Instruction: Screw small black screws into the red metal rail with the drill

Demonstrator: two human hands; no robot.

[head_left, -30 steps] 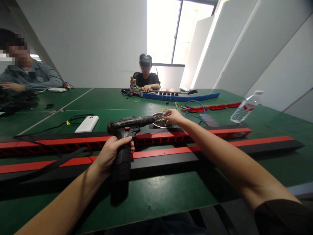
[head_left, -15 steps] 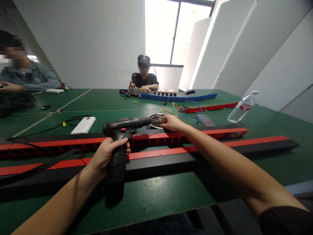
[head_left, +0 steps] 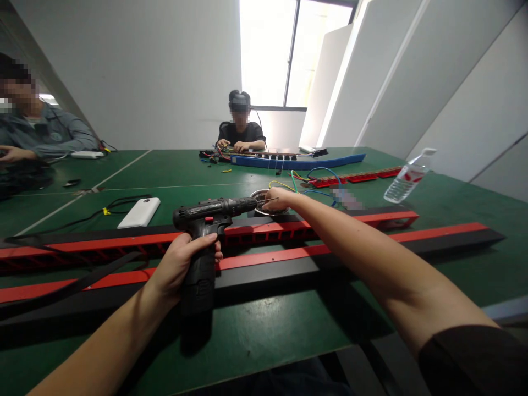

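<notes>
My left hand (head_left: 186,257) is wrapped round the grip of a black cordless drill (head_left: 202,213), whose bit end points right toward a metal bowl (head_left: 258,192). Over that bowl, my right hand (head_left: 279,199) dips its bent fingers inside, close behind the drill bit. The fingertips are partly hidden, and whatever they pinch is too small to make out. Below the drill and the bowl lie two long red-and-black bars, the farther bar (head_left: 284,229) with a row of openings, the nearer bar (head_left: 264,279) with a plain dark side.
A white power bank (head_left: 140,213) with a black cable lies left. A black strap (head_left: 86,281) crosses the bars. At right are a water bottle (head_left: 408,179) and red strips (head_left: 363,179) with loose wires. Across the green table, a person works behind a blue bar (head_left: 297,163); another sits left.
My right hand has moved slightly left and deeper into the bowl. The drill stays almost where it was in my left hand. The view has shifted a little.
</notes>
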